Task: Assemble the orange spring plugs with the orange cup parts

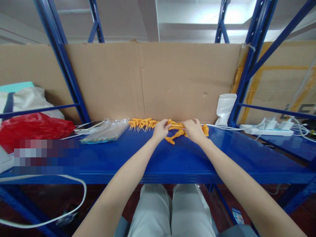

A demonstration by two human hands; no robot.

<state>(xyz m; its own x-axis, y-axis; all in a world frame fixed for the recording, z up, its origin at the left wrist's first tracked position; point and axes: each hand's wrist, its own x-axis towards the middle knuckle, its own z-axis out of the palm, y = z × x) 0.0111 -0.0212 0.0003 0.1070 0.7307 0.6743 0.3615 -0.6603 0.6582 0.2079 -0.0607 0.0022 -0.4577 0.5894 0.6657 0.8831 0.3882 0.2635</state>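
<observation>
At the back of the blue shelf, my left hand (161, 130) has its fingers closed on the end of a small orange plastic figure (175, 125). My right hand (194, 130) curls over the other end of the orange pieces there, its fingertips partly hidden. Just below, between the hands, lies a loose orange figure (175, 135) with branching ends. Another orange piece (205, 129) shows to the right of my right hand. Left of my left hand, several orange figures (142, 123) lie in a row with small metal chains hanging toward me.
A clear plastic bag (108, 131) lies on the blue shelf (182, 161) at left, near a red bag (34, 126). Behind stands a cardboard panel (172, 82). A white pouch (225, 108) leans by the right post; a power strip (268, 130) with cables is farther right.
</observation>
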